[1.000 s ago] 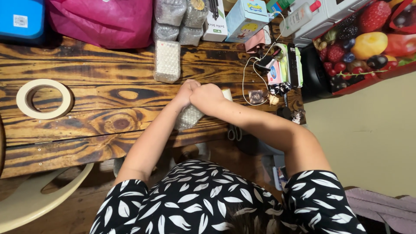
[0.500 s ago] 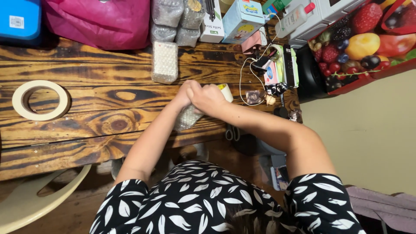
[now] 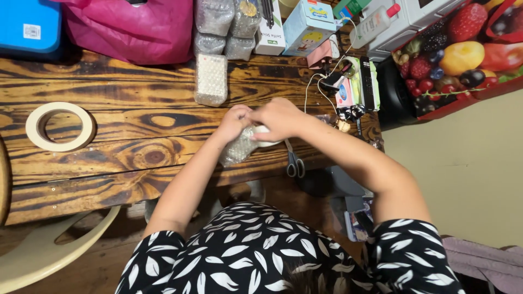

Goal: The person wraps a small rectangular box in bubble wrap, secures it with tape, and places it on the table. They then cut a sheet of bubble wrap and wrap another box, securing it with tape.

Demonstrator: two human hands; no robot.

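Resting on the dark-grained wooden table point(image 3: 109, 158), head view: small bubble-wrapped bundle point(image 3: 238, 148), pinched at its top by the left hand point(image 3: 234, 122). Right hand point(image 3: 280, 117) closed over a white tape roll point(image 3: 267, 140) touching the bundle. Black-handled scissors point(image 3: 295, 163) just beside; large beige masking-tape ring point(image 3: 60, 126) well apart; another bubble-wrapped packet point(image 3: 211, 79) behind.

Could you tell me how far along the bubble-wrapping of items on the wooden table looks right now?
Done: one wrapped bundle lies on the wooden table, with more stacked behind it. In hand: the left hand steadies a bubble-wrapped item while the right hand holds a small tape roll against it. Left: sealing it.
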